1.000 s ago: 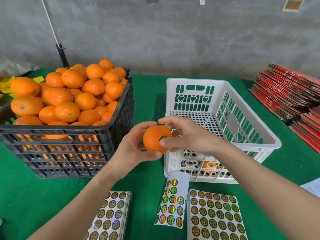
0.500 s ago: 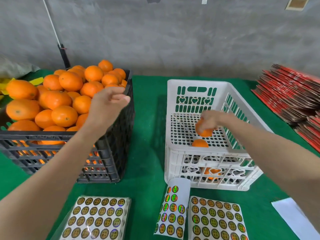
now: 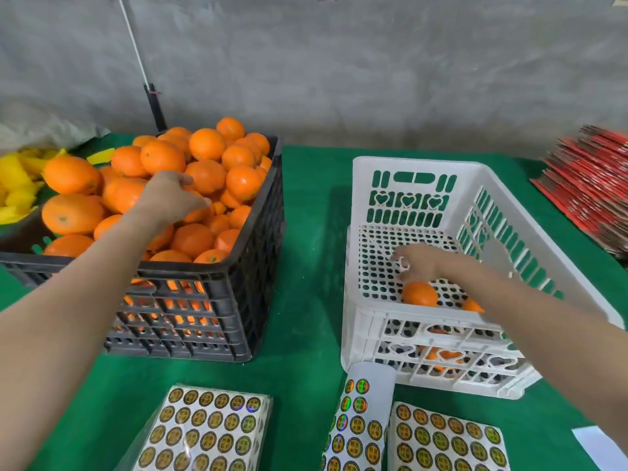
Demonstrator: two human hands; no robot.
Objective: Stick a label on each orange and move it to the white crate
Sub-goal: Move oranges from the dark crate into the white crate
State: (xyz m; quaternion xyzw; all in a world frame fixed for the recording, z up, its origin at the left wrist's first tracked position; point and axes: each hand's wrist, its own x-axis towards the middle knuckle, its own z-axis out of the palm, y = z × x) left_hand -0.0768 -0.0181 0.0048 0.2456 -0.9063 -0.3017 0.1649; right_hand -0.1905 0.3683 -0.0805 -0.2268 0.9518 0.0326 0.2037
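Note:
A black crate on the left is heaped with oranges. My left hand lies on the pile, its fingers curled over one orange. My right hand hovers inside the white crate with loose, blurred fingers that hold nothing. An orange rests on the crate floor just below it. A second orange is partly hidden by my forearm. Label sheets lie at the front, one of them a curled sheet.
Green cloth covers the table. Red flat cartons are stacked at the right edge. Yellow pieces lie at the far left. A white paper sits at the front right. A pole leans on the grey wall.
My right hand carried the labelled orange into the white crate and let it go on the floor. My left hand went from that orange to the black crate's pile.

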